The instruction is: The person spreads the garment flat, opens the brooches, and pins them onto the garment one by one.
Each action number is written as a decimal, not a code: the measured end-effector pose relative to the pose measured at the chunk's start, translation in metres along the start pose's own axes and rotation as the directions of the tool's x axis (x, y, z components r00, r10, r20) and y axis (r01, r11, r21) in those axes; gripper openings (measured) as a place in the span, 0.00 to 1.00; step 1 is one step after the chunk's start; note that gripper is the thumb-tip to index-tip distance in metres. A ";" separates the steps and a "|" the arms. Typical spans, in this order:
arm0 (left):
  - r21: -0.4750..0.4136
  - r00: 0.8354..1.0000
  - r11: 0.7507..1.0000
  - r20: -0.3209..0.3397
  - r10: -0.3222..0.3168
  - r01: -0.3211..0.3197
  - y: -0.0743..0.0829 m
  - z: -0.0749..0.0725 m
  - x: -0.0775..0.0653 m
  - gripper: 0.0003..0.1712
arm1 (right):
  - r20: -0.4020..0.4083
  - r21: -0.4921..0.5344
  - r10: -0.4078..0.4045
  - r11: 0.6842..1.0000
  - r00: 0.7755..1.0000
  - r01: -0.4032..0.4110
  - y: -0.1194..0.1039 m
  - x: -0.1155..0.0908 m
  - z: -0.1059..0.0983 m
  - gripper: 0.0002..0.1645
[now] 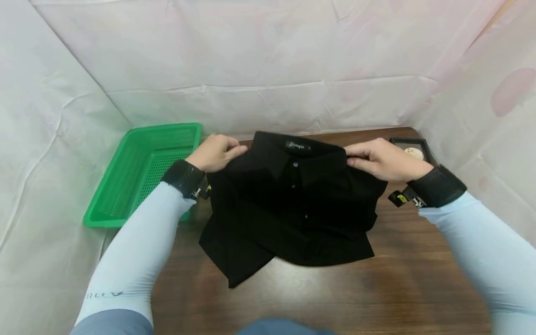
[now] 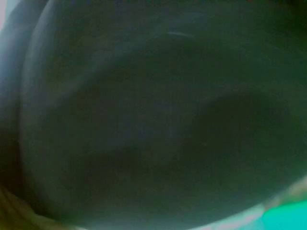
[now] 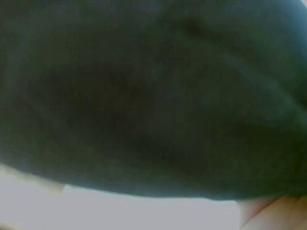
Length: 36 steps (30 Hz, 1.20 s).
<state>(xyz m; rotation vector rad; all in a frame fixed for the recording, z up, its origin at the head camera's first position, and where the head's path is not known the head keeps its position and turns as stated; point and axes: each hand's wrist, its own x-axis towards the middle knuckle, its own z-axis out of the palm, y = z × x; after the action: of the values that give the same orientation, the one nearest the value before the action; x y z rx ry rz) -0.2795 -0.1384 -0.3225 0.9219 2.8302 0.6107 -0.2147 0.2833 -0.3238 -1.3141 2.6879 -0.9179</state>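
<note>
A black button-up shirt point(image 1: 289, 209) hangs with its front toward me, collar at the top and a label inside the neck. My left hand point(image 1: 214, 152) pinches the fabric at the shoulder on the left. At the other side, my right hand point(image 1: 384, 159) pinches it near the collar's end, thumb and fingers together. The lower part of the shirt droops over the table. Dark, blurred shirt cloth point(image 2: 153, 120) fills most of the left wrist view. In the right wrist view, the same shirt point(image 3: 153, 105) covers nearly everything, with part of the right hand point(image 3: 276, 214) at the lower edge.
A green plastic basket point(image 1: 95, 216) stands to the left, beside my left forearm. Behind my right hand, at the back right corner, is a small dark tray point(image 1: 428, 151) with a round pale item point(image 1: 413, 152) in it. White sheeting point(image 1: 268, 60) encloses the brown wooden table point(image 1: 402, 279).
</note>
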 end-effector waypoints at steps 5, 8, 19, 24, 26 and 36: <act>0.081 0.997 0.996 -0.070 -0.023 0.028 -0.002 -0.018 0.016 0.29 | -0.037 -0.182 0.032 0.983 0.999 -0.038 0.009 0.020 -0.020 0.13; 0.106 0.997 0.994 -0.075 -0.026 0.034 -0.006 -0.023 0.025 0.29 | -0.041 -0.244 0.077 0.966 0.996 -0.085 0.018 0.031 -0.026 0.11; 0.163 0.987 0.981 -0.134 -0.086 0.108 -0.024 -0.012 0.043 0.18 | -0.111 -0.415 0.264 0.864 0.958 -0.286 0.057 0.065 -0.020 0.17; 0.217 0.971 0.959 -0.195 -0.141 0.183 -0.032 -0.002 0.049 0.18 | -0.159 -0.468 0.299 0.817 0.941 -0.338 0.074 0.080 -0.006 0.14; 0.227 0.967 0.951 -0.194 -0.166 0.209 -0.037 0.003 0.052 0.19 | -0.157 -0.485 0.306 0.804 0.939 -0.343 0.081 0.085 -0.001 0.13; 0.248 0.955 0.927 -0.171 -0.244 0.281 -0.063 0.033 0.059 0.22 | -0.132 -0.456 0.338 0.814 0.932 -0.360 0.104 0.094 0.031 0.15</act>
<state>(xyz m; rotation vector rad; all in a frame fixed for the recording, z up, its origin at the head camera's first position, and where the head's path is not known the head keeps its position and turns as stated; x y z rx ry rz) -0.3547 -0.1388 -0.3768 0.5289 3.1415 0.2680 -0.3424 0.2490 -0.3798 -0.7755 3.1624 -0.2556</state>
